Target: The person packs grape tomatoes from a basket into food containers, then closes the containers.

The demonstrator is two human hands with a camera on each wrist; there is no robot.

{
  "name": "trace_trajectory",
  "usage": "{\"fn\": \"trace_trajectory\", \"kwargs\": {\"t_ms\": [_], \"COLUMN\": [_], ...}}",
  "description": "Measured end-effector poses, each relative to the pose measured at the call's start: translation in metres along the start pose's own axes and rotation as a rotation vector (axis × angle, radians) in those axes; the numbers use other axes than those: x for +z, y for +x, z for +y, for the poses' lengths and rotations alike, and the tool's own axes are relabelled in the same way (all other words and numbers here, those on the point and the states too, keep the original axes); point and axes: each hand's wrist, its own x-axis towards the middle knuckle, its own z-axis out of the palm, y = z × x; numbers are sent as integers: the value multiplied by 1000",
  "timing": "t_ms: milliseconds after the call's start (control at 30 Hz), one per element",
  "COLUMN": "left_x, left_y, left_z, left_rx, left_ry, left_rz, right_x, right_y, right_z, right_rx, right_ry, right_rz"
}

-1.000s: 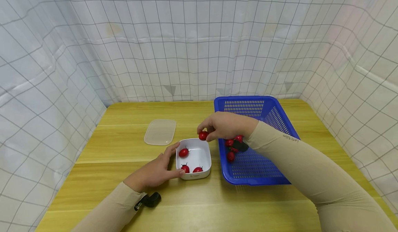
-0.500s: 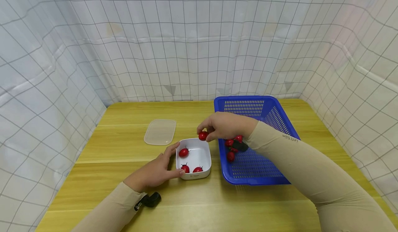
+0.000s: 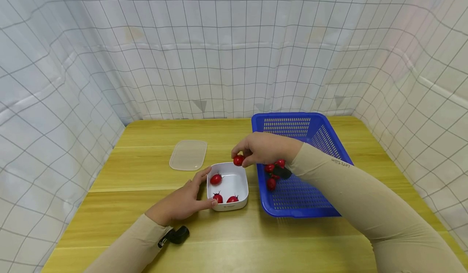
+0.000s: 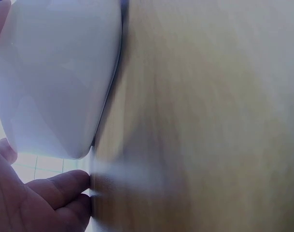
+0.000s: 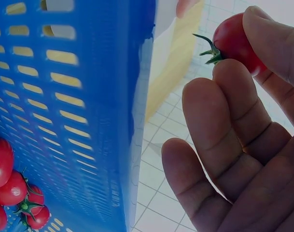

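In the head view my right hand (image 3: 261,148) pinches a cherry tomato (image 3: 239,160) between thumb and fingers, above the far right corner of a white square box (image 3: 237,181). The right wrist view shows this tomato (image 5: 233,41) with its green stem end outward; the other fingers are spread below it. My left hand (image 3: 183,202) holds the box at its left side, thumb at the near corner and a finger at the far corner. Three cherry tomatoes lie inside, one of them a tomato (image 3: 216,179) near the left wall. In the left wrist view the lower fingers (image 4: 64,188) rest at the tabletop.
A blue plastic basket (image 3: 268,208) stands to the right of the box, with several cherry tomatoes (image 3: 271,184) at its left side, partly hidden by my right wrist's black camera (image 3: 282,171). A clear lid (image 3: 188,155) lies behind and left of the box. White checked curtains (image 3: 226,61) enclose the wooden table (image 3: 226,244).
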Motion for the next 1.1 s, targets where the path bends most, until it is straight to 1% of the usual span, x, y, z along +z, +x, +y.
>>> {"fn": "trace_trajectory", "kwargs": {"t_ms": [500, 800, 1100], "left_x": [0, -1, -1], "left_y": [0, 0, 1], "left_z": [-1, -1, -3], "left_rx": [7, 11, 8], "left_ry": [3, 13, 0], "left_rz": [-6, 1, -1], "right_x": [2, 3, 3], "right_y": [1, 0, 0], "right_z": [1, 0, -1], "right_rx": [-10, 4, 5], "right_ry": [-4, -3, -13], "right_rz": [-2, -11, -7]}}
